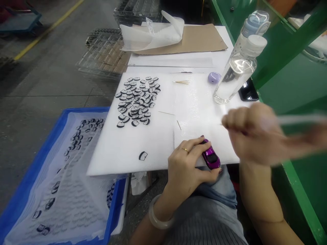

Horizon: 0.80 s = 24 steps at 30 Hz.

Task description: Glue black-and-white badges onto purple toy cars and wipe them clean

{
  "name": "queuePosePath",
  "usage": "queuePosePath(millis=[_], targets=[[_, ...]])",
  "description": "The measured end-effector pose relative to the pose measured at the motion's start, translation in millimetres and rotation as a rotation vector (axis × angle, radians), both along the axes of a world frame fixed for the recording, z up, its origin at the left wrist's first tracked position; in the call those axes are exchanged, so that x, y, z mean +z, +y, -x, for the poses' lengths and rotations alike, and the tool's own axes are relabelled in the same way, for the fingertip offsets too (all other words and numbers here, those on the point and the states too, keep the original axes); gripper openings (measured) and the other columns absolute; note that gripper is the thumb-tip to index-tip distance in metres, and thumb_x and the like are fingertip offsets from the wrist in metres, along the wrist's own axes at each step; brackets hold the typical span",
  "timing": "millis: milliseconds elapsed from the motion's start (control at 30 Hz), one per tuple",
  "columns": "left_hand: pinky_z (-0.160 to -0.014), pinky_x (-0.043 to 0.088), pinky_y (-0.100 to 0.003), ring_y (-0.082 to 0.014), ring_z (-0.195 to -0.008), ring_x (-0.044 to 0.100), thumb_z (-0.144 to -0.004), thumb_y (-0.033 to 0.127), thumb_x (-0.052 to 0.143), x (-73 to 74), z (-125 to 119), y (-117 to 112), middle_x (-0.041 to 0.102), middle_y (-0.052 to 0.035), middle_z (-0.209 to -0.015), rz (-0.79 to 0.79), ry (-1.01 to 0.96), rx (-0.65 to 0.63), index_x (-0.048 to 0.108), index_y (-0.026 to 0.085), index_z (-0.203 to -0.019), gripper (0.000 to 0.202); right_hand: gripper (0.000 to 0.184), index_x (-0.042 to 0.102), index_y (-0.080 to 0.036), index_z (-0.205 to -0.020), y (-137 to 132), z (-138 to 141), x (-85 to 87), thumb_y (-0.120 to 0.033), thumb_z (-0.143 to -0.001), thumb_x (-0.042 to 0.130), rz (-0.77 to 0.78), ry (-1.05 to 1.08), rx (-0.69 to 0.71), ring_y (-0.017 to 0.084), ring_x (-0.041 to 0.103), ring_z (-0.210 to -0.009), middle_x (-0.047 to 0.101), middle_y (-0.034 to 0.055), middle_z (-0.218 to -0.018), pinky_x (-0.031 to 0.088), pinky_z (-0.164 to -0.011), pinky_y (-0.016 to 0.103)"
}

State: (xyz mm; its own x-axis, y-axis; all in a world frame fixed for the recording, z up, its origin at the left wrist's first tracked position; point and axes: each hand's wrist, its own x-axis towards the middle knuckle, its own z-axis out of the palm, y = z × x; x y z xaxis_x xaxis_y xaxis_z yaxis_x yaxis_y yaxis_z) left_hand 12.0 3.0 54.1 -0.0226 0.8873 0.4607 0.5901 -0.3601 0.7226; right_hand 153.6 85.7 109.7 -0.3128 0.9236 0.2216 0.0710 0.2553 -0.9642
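My left hand [187, 160] holds a small purple toy car [211, 157] at the near edge of the white foam-covered table, fingers at one end and thumb at the other. A ring and a pale bangle are on that arm. My right hand [258, 136] is raised to the right of the car, blurred by motion, its fingers curled. A pale streak runs out from it to the right; what it holds is too smeared to name. Many small clear pieces with black edges [138, 102] lie in a cluster on the foam, and a single one [143, 156] lies nearer.
Thin sticks [182, 82] lie on the foam. A water bottle [236, 73], a lilac case [214, 78] and a phone [248, 90] stand or lie at right. Behind is cardboard [201, 39]. A blue crate [63, 119] sits lower left; green machinery [288, 81] borders the right.
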Motion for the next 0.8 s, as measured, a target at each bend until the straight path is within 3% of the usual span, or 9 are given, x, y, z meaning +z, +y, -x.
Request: queuePosePath(millis=[100, 167, 233, 300, 367, 433, 533, 667, 800], targets=[[-0.085, 0.061, -0.045, -0.0277, -0.1, 0.07, -0.063, 0.026, 0.082, -1.1, 0, -1, 0.073, -0.0082, -0.113, 0.0, 0.004, -0.001, 0.069, 0.02, -0.109, 0.048, 0.04, 0.06, -0.023, -0.079, 11, 8, -7.9, -0.056, -0.091, 0.042, -0.184, 0.128, -0.211, 0.023, 0.059, -0.079, 0.058, 0.0075, -0.082, 0.048, -0.07, 0.038], [-0.084, 0.061, -0.044, -0.0277, -0.1, 0.07, -0.063, 0.028, 0.083, -1.7, 0, -1, 0.073, -0.0084, -0.115, -0.003, 0.013, -0.013, 0.069, 0.02, -0.108, 0.048, 0.025, 0.066, -0.023, -0.089, 0, 11, -3.2, -0.045, -0.09, 0.054, -0.528, 0.16, -0.489, 0.024, 0.06, -0.091, 0.061, 0.0068, -0.094, 0.048, -0.075, 0.037], [-0.08, 0.061, -0.043, -0.0274, -0.097, 0.07, -0.065, 0.032, 0.083, -2.2, 1, 0, 0.073, -0.0089, -0.114, -0.017, 0.031, -0.018, 0.069, 0.019, -0.108, 0.047, 0.009, 0.068, -0.024, -0.09, -15, 16, 5.8, -0.029, -0.089, 0.061, -0.773, 0.069, -0.568, 0.02, 0.061, -0.083, 0.062, 0.0036, -0.088, 0.048, -0.069, 0.032], [-0.071, 0.061, -0.041, -0.0272, -0.089, 0.07, -0.066, 0.035, 0.082, -2.6, 1, 0, 0.074, -0.009, -0.105, -0.043, 0.062, 0.0, 0.069, 0.017, -0.106, 0.046, 0.01, 0.07, -0.022, -0.093, -18, 28, 12.2, -0.017, -0.087, 0.063, -0.68, -0.201, -0.282, 0.017, 0.062, -0.071, 0.067, 0.002, -0.081, 0.048, -0.062, 0.029], [-0.063, 0.058, -0.039, -0.0268, -0.08, 0.068, -0.066, 0.036, 0.081, -2.7, 1, 1, 0.072, -0.0075, -0.091, -0.061, 0.092, 0.026, 0.07, 0.015, -0.099, 0.04, 0.015, 0.072, -0.018, -0.098, -7, 44, 12.4, -0.013, -0.085, 0.065, -0.415, -0.493, 0.069, 0.016, 0.066, -0.07, 0.073, 0.0035, -0.084, 0.051, -0.065, 0.029], [-0.061, 0.056, -0.037, -0.0259, -0.076, 0.066, -0.065, 0.032, 0.08, -2.6, 1, 1, 0.069, -0.0057, -0.082, -0.058, 0.104, 0.033, 0.069, 0.016, -0.089, 0.031, 0.013, 0.075, -0.016, -0.092, 10, 57, 9.6, -0.012, -0.086, 0.064, -0.257, -0.671, 0.226, 0.017, 0.068, -0.074, 0.075, 0.0045, -0.085, 0.052, -0.07, 0.03], [-0.061, 0.056, -0.035, -0.0249, -0.076, 0.066, -0.065, 0.031, 0.079, -2.2, 1, 0, 0.069, -0.0048, -0.082, -0.05, 0.105, 0.03, 0.068, 0.018, -0.088, 0.029, 0.018, 0.075, -0.017, -0.081, 17, 55, 13.2, -0.008, -0.087, 0.061, -0.305, -0.564, 0.222, 0.017, 0.069, -0.076, 0.076, 0.002, -0.081, 0.052, -0.072, 0.03], [-0.072, 0.06, -0.039, -0.0257, -0.089, 0.069, -0.068, 0.034, 0.079, -2.1, 1, -1, 0.074, -0.0064, -0.103, -0.033, 0.053, 0.011, 0.068, 0.021, -0.103, 0.039, 0.025, 0.076, -0.026, -0.096, -25, 12, 28.7, -0.007, -0.086, 0.064, -0.447, -0.205, 0.079, 0.021, 0.068, -0.077, 0.073, 0.0023, -0.084, 0.053, -0.066, 0.036], [-0.079, 0.062, -0.041, -0.027, -0.098, 0.07, -0.067, 0.035, 0.08, -2.9, 0, 0, 0.073, -0.0078, -0.113, -0.032, 0.025, 0.004, 0.068, 0.021, -0.108, 0.045, 0.038, 0.076, -0.028, -0.105, -66, -26, 9.8, -0.002, -0.078, 0.068, -0.379, -0.218, -0.163, 0.023, 0.064, -0.069, 0.07, 0.0038, -0.078, 0.048, -0.055, 0.037]])
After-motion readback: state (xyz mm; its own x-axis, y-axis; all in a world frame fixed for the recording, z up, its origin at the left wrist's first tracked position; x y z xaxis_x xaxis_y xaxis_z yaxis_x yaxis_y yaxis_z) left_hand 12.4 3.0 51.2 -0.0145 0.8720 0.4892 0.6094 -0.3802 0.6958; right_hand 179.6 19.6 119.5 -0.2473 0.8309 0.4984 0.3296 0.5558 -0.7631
